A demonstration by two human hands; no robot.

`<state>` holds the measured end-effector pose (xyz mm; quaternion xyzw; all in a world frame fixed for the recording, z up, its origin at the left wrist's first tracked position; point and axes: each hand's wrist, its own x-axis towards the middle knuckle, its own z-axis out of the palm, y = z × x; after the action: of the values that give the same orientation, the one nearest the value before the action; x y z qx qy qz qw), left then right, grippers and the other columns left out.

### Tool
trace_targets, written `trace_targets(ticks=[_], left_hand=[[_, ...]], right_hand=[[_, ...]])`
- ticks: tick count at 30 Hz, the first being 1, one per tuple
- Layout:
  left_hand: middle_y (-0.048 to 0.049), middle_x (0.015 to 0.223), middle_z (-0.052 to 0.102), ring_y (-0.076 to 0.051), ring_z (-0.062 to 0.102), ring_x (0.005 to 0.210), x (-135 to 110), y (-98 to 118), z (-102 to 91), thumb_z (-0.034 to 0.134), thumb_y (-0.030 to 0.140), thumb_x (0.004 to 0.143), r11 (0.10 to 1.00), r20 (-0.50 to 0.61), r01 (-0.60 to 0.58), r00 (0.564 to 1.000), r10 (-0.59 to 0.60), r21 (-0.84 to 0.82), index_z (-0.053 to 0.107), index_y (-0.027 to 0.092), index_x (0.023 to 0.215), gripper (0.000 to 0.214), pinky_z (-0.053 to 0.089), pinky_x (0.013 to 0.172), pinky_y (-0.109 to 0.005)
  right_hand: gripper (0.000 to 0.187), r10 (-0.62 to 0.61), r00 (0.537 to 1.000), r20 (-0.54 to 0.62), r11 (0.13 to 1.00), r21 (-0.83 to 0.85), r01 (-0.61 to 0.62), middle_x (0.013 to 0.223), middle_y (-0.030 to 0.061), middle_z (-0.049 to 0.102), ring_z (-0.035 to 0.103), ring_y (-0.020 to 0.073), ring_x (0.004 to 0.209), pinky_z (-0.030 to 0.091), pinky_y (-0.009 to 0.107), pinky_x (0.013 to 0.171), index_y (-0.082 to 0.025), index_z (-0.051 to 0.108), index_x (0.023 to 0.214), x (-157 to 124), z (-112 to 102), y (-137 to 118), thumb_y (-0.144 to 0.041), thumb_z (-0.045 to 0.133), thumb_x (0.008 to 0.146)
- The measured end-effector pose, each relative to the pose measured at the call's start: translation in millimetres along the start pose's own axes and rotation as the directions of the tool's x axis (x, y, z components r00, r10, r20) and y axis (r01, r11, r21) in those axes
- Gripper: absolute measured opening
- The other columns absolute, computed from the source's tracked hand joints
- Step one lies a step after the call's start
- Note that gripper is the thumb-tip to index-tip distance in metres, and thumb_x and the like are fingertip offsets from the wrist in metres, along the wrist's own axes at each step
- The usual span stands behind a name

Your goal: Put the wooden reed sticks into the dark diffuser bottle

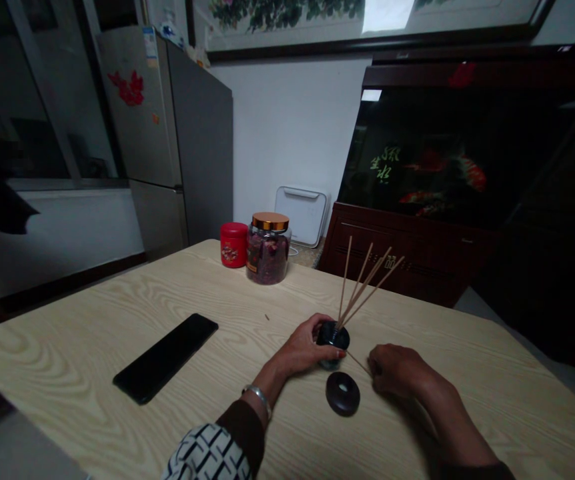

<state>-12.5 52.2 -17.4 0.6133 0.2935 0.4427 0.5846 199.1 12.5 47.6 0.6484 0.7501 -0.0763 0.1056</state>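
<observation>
My left hand (pixel 303 348) wraps round a small dark reed diffuser bottle (pixel 331 333), which stands upright on the table. Several thin reed sticks (pixel 360 292) fan up out of its neck. Between the closed fingers of my right hand (pixel 392 369) is one more thin reed stick (pixel 359 362), slanting toward the bottle's side; whether its tip touches the bottle I cannot tell. Just in front of the bottle lies a round dark lid with a hole in its middle (pixel 342 394), apart from both hands.
A black phone (pixel 166 358) lies on the wooden table (pixel 237 427) at left. Toward the far edge stand a red canister (pixel 233 245) and a jar with a copper-coloured lid (pixel 268 250). A short brown bit (pixel 267 317) lies mid-table. Behind are a fridge (pixel 200 147) and an aquarium (pixel 432 160).
</observation>
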Motion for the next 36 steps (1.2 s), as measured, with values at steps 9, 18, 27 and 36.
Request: trace_targets(ticks=[9, 18, 27, 36], left_hand=[[-0.0064, 0.105, 0.066, -0.021, 0.061, 0.099, 0, 0, -0.3, 0.088, 0.024, 0.058, 1.0, 0.004, 0.0, 1.0, 0.0, -0.013, 0.057, 0.018, 0.117, 0.067, 0.045, 0.086, -0.03], [-0.0057, 0.104, 0.066, -0.02, 0.06, 0.097, 0, 0, -0.1, 0.089, 0.023, 0.058, 1.0, 0.005, -0.008, 1.0, 0.008, -0.02, 0.058, 0.018, 0.115, 0.065, 0.045, 0.085, -0.03], [-0.0062, 0.104, 0.066, -0.021, 0.06, 0.098, 0, -1, -0.3, 0.089, 0.024, 0.058, 1.0, 0.009, -0.004, 1.0, 0.005, -0.027, 0.058, 0.017, 0.114, 0.065, 0.045, 0.086, -0.031], [-0.0057, 0.104, 0.066, -0.02, 0.061, 0.097, -1, 2, -0.2, 0.088, 0.023, 0.058, 0.999, 0.015, -0.006, 1.0, 0.006, -0.038, 0.058, 0.017, 0.114, 0.064, 0.045, 0.086, -0.031]], right_hand=[[0.014, 0.004, 0.998, -0.06, 0.999, 0.041, -0.001, 0.09, 0.011, 0.072, 0.066, 0.0248, 0.081, 0.035, 0.029, 0.061, -0.02, 0.069, 0.08, 0, -3, 11, -0.019, 0.061, 0.069], [0.019, 0.084, 0.872, -0.482, 0.818, 0.533, 0.216, 0.073, 0.0031, 0.067, 0.061, 0.0183, 0.067, 0.044, 0.03, 0.063, -0.019, 0.064, 0.093, 11, -12, 61, -0.029, 0.057, 0.079], [0.03, 0.578, 0.619, -0.532, 0.006, 0.761, 0.648, 0.084, 0.0029, 0.068, 0.065, 0.0134, 0.071, 0.047, 0.018, 0.051, -0.02, 0.068, 0.084, -18, -55, 34, -0.032, 0.083, 0.06], [0.024, 0.468, 0.534, -0.704, 0.246, 0.685, 0.686, 0.08, 0.0023, 0.069, 0.065, 0.0138, 0.072, 0.049, 0.021, 0.055, -0.02, 0.068, 0.089, -18, -54, -10, -0.035, 0.078, 0.074]])
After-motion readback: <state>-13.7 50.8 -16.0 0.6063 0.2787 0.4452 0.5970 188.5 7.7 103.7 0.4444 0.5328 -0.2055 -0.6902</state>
